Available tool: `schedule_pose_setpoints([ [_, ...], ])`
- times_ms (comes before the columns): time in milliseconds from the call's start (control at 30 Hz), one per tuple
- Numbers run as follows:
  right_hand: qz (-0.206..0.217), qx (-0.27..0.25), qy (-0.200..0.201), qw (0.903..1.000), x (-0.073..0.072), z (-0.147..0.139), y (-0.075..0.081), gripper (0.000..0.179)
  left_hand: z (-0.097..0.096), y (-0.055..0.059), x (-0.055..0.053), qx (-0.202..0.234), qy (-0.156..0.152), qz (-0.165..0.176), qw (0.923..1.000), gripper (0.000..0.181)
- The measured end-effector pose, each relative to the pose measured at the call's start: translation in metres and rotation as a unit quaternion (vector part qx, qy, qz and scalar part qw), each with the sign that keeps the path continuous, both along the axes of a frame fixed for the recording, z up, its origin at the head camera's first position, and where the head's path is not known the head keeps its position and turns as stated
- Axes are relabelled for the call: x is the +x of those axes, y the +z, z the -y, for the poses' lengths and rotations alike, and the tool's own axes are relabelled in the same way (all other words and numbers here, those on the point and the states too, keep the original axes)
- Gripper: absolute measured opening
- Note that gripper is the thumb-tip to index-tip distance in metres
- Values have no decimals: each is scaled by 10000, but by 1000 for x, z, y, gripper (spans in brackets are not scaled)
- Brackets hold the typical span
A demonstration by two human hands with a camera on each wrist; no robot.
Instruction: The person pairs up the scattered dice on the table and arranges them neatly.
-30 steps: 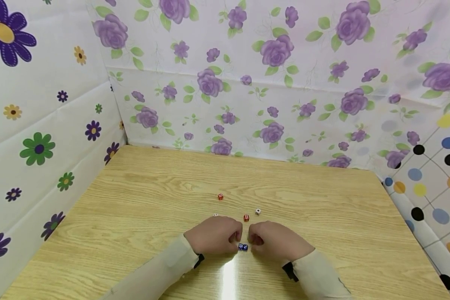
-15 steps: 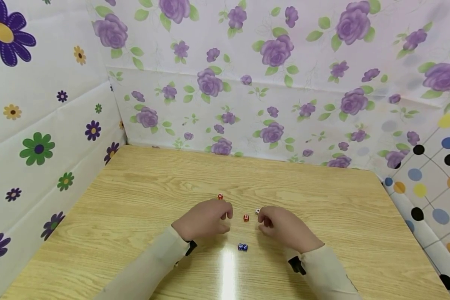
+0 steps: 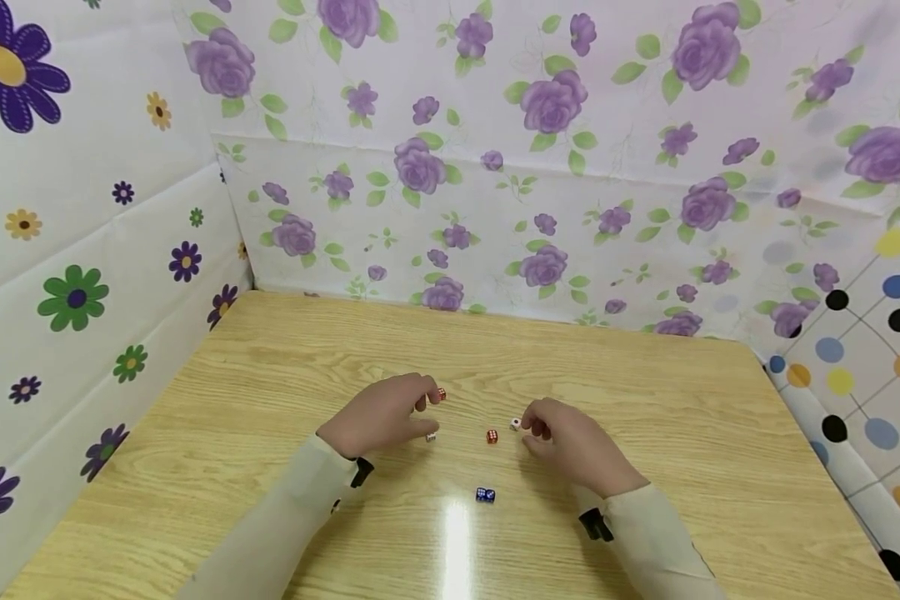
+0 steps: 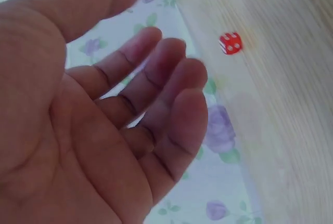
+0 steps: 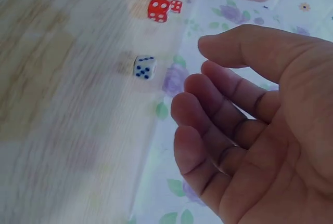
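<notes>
My left hand (image 3: 382,412) hovers at the left of the dice, thumb and fingers apart and nothing between them. Its fingertips overlap the far red die (image 3: 442,394), and its thumb tip is by a white die (image 3: 431,437). The left wrist view shows a bare palm, with a red die (image 4: 230,43) beyond the fingers. My right hand (image 3: 577,446) has loosely bent fingers and holds nothing; its fingertips are beside the other white die (image 3: 515,424). Between the hands lies a second red die (image 3: 492,436). Two blue dice (image 3: 485,495) sit side by side nearer me.
All the dice lie on a wood-grain table (image 3: 307,350). Behind it rises a cloth with purple roses (image 3: 420,167); a flowered cloth (image 3: 82,217) lines the left side and a dotted one (image 3: 862,392) the right.
Both hands have left the pair of blue dice and moved apart and forward. The left went further, to the left, and its fingers have spread; the left white die shows again.
</notes>
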State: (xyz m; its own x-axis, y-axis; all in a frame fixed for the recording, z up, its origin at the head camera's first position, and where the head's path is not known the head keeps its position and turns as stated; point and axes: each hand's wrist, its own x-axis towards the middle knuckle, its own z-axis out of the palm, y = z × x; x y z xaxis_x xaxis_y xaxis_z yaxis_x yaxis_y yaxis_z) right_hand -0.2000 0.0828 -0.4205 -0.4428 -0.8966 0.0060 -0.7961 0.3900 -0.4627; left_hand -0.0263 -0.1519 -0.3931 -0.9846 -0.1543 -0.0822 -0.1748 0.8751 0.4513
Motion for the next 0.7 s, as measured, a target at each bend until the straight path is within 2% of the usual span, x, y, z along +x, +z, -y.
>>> schedule_pose_setpoints([
  [200,-147,-48,-19,9999,-6,0,-3,14,5,-4,0,164,-138,130,9997,29],
  [467,-460,-123,288,9985,-10,2,-9,14,9,-14,0,417,28,552,9976,21],
  [700,-590,-271,440,9969,-12,3,-11,20,6,-18,-6,389,-37,627,9973,17],
])
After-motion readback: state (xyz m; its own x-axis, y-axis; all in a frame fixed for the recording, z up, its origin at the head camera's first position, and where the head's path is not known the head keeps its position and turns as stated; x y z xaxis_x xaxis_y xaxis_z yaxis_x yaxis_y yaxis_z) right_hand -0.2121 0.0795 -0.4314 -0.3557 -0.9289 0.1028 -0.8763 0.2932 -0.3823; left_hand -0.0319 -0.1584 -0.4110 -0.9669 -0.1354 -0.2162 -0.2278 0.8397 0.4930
